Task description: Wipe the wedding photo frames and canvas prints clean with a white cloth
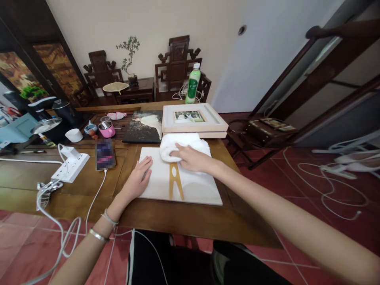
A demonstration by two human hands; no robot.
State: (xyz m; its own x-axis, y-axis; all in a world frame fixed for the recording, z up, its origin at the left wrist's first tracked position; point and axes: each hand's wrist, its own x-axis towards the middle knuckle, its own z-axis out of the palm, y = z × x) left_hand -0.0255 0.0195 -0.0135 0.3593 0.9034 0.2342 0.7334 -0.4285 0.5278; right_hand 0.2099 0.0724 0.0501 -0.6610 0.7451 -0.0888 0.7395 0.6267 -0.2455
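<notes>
A white board [202, 190] lies flat near the table's front edge, with a yellow, clothespin-like shape [175, 184] on its surface. My left hand [139, 178] rests on the board's left edge, fingers stretched out and holding nothing. At the board's far side, my right hand [190, 158] grips a bunched white towel [181, 141] and presses it down over the top of the yellow shape. The towel hides that end of the shape and part of the board's back edge.
Behind the towel, a light wooden picture frame [218, 118] sits beside a dark painting [142, 126]. A green bottle [192, 85] stands at the back. Leftward are a phone [105, 154], a power strip [71, 168], a pink cup [107, 129] and trailing white cables.
</notes>
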